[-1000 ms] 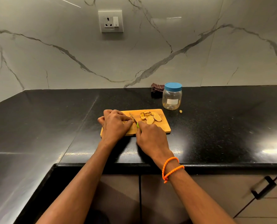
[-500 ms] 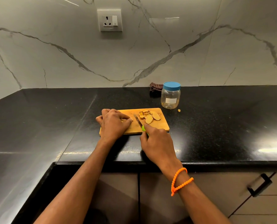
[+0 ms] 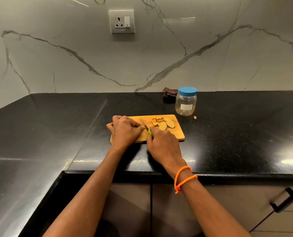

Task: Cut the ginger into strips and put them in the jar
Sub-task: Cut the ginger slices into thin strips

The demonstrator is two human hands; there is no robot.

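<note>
A wooden cutting board (image 3: 176, 134) lay on the black counter (image 3: 227, 134). The left hand (image 3: 124, 132) rested on the board's left half with fingers curled down, apparently pinning a piece of ginger that the fingers hid almost entirely. The right hand (image 3: 162, 144) gripped the green handle of a knife (image 3: 145, 126), whose blade pointed away, just beside the left fingertips. Ginger slices (image 3: 162, 124) lay piled on the board's right half. The jar (image 3: 185, 103), its blue lid on, stood behind the board's right corner, with a dark cloth (image 3: 169, 95) behind it.
</note>
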